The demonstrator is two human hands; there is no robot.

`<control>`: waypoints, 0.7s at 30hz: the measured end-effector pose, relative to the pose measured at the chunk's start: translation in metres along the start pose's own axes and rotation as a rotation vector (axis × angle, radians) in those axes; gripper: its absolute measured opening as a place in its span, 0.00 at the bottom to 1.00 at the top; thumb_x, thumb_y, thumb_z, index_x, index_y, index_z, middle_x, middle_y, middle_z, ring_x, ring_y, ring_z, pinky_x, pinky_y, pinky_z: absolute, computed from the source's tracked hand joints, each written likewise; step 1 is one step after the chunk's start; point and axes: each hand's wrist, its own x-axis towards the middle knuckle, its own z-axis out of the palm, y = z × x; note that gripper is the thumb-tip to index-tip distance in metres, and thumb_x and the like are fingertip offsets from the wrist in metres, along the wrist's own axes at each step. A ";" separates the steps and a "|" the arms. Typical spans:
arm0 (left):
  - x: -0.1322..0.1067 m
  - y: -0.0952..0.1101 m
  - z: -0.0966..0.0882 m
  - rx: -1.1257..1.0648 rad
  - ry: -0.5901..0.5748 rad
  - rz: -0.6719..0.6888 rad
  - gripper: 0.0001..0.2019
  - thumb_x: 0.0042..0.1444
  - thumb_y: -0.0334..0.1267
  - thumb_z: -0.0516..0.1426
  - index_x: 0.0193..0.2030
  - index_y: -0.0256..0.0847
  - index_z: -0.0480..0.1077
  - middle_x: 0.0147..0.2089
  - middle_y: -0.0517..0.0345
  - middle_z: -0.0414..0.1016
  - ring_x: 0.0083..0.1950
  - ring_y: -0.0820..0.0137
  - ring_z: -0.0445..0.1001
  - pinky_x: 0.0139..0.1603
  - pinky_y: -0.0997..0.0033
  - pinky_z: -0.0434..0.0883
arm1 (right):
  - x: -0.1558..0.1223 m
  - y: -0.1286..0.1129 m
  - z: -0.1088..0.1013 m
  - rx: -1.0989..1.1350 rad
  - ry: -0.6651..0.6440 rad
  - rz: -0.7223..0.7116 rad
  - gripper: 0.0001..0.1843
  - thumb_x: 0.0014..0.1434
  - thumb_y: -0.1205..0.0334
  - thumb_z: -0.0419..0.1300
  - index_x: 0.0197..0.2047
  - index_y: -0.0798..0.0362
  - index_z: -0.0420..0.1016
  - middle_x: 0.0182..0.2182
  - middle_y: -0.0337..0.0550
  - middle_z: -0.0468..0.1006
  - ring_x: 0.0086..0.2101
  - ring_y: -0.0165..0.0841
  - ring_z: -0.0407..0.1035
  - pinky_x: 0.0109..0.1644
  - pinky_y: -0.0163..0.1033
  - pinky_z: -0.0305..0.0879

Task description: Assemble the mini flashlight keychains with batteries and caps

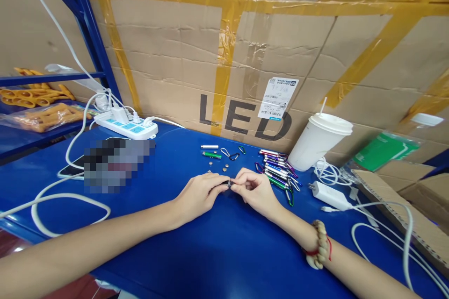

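While both forearms rest on a blue table [210, 247], the left hand [199, 194] and the right hand [254, 190] meet at its middle. Their fingertips are pinched shut on one small dark piece [229, 183] held between them. It lies just above the tabletop, at 3 o'clock from the left hand's fingers and 9 o'clock from the right's. Its long axis seems to run left to right, one end in each pinch, though it is too small to be sure. Neither hand is nearer; both touch it.

A bead bracelet [320, 252] circles the right wrist.

At 12 o'clock from the fingertips, close by, lie a few button cells [224, 167]. Beyond them are a silver tube [209, 146], a green tube [212, 154] and loose clips [234, 156]. At 2 o'clock, just beside the right hand, sits a heap of coloured pen-like tubes [277, 168], and farther out a white lidded cup [317, 142] with a straw. At 3 o'clock lies a white charger [329, 195] with cables. At 10 o'clock, well apart, is a white power strip [128, 126]. A taped cardboard box [245, 56] marked LED fills the background.
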 end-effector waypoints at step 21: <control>0.006 0.006 -0.004 0.071 -0.039 -0.119 0.14 0.61 0.38 0.44 0.34 0.41 0.69 0.33 0.60 0.74 0.36 0.70 0.71 0.38 0.73 0.66 | 0.005 0.001 0.000 0.081 0.008 0.083 0.13 0.50 0.53 0.61 0.33 0.55 0.75 0.37 0.44 0.74 0.14 0.17 0.59 0.15 0.29 0.53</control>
